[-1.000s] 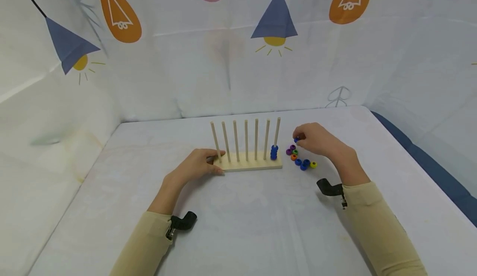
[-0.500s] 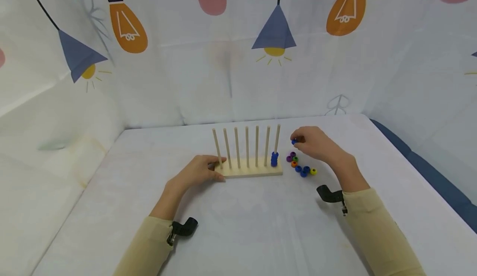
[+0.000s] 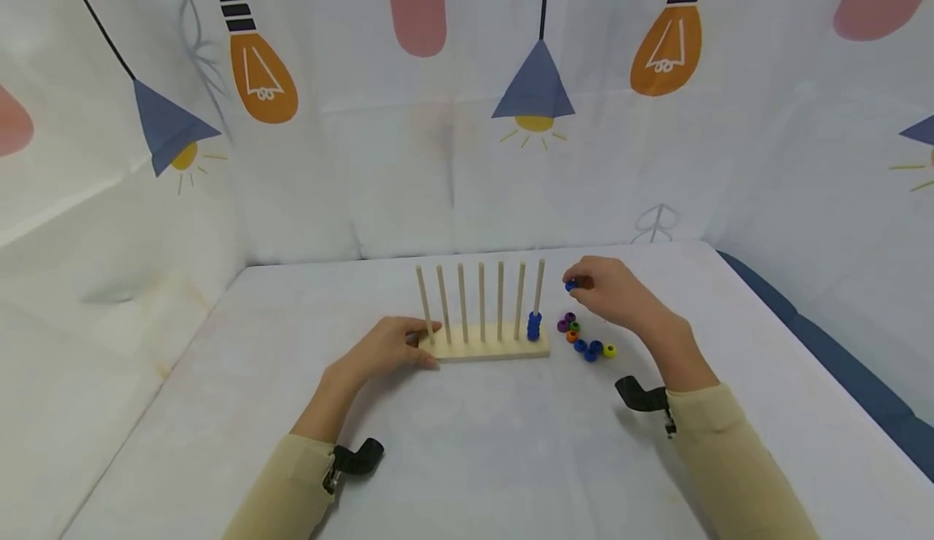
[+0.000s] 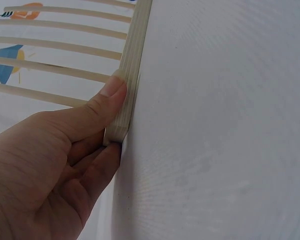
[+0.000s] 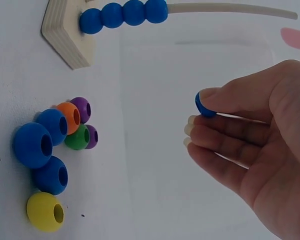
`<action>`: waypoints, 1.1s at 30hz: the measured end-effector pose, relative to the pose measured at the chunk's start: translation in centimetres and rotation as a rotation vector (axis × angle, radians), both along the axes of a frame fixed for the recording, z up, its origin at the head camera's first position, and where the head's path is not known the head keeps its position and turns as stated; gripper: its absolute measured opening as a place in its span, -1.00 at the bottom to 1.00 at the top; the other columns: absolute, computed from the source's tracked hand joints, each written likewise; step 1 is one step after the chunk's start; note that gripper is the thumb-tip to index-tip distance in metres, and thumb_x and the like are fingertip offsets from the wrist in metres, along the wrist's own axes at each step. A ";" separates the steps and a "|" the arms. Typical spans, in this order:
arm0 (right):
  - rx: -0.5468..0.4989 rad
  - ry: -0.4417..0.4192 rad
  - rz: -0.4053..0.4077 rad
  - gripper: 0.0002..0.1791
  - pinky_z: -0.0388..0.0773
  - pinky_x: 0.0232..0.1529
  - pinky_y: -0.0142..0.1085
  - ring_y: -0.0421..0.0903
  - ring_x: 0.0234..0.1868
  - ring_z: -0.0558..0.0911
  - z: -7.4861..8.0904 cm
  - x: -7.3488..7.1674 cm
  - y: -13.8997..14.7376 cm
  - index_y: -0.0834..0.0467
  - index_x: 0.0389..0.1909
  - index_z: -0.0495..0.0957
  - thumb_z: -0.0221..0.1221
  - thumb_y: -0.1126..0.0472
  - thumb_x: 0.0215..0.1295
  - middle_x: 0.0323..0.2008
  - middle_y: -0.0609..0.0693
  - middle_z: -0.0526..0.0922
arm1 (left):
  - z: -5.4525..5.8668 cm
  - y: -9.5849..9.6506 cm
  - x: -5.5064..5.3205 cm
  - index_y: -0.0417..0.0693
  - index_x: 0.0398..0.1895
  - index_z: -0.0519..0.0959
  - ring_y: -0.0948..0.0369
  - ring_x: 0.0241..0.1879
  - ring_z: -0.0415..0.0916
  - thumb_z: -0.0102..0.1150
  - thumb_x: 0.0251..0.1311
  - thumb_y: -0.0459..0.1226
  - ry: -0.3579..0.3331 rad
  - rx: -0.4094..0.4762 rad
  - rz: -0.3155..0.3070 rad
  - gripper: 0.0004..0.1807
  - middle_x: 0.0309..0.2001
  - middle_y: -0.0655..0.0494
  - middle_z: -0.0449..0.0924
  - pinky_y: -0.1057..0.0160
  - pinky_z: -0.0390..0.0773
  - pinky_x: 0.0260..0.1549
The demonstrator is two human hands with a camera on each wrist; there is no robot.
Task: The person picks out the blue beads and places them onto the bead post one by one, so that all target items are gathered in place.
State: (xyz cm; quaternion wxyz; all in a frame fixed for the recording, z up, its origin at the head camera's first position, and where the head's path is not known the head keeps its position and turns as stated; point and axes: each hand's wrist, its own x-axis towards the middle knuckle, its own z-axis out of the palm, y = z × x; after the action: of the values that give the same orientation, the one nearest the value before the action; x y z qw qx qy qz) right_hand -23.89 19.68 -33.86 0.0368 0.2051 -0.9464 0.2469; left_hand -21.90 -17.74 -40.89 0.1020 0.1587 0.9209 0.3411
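Observation:
A wooden peg rack (image 3: 485,350) with several upright pegs stands on the table. My left hand (image 3: 385,347) grips the left end of its base, the thumb lying on the front edge in the left wrist view (image 4: 112,87). Several blue beads (image 3: 534,327) are stacked on the rightmost peg. My right hand (image 3: 611,290) pinches one blue bead (image 5: 204,106) between thumb and fingers, raised above the table to the right of that peg.
Loose beads lie right of the rack: a yellow bead (image 5: 45,212), a green bead (image 5: 77,137), an orange bead (image 5: 69,117), and blue and purple ones. A white cloth wall with printed lamps (image 3: 534,86) rises behind the table (image 3: 467,459).
My right hand has carried the blue bead slightly left, closer to the rightmost peg. The left hand keeps its grip on the rack. The head view has tilted up a little.

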 end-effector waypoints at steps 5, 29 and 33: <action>-0.024 0.026 0.002 -0.75 0.63 -0.14 -0.12 -0.02 -0.21 0.58 0.1 0.1 -0.1 0.26 -0.01 0.65 0.18 0.32 0.33 -0.21 0.09 0.67 | -0.1 -0.1 0.1 0.12 0.26 0.57 0.11 0.42 0.33 0.55 -0.06 -0.08 -0.003 0.016 0.005 -0.29 0.31 0.19 0.52 0.01 0.39 0.37; -0.145 0.147 0.069 -0.76 0.65 -0.01 -0.03 -0.07 -0.17 0.63 0.6 0.9 -0.4 0.19 -0.03 0.67 0.24 0.33 0.30 -0.18 0.02 0.67 | -0.4 0.0 0.5 0.12 0.23 0.59 0.15 0.37 0.38 0.55 -0.06 -0.09 0.037 0.020 -0.016 -0.32 0.27 0.24 0.56 0.04 0.44 0.31; -0.156 0.148 0.070 -0.76 0.65 0.00 -0.03 -0.08 -0.17 0.63 0.8 1.1 -0.6 0.18 -0.03 0.67 0.23 0.32 0.31 -0.17 0.01 0.67 | -0.4 0.0 0.5 0.12 0.24 0.59 0.19 0.35 0.39 0.55 -0.06 -0.09 0.032 0.022 -0.017 -0.32 0.27 0.25 0.56 0.05 0.46 0.30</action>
State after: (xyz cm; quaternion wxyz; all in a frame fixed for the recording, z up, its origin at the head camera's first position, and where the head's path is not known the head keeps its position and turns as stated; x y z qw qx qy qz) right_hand -22.75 19.07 -33.07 0.1139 0.2521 -0.9113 0.3050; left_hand -21.45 -17.72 -41.27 0.0884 0.1730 0.9172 0.3478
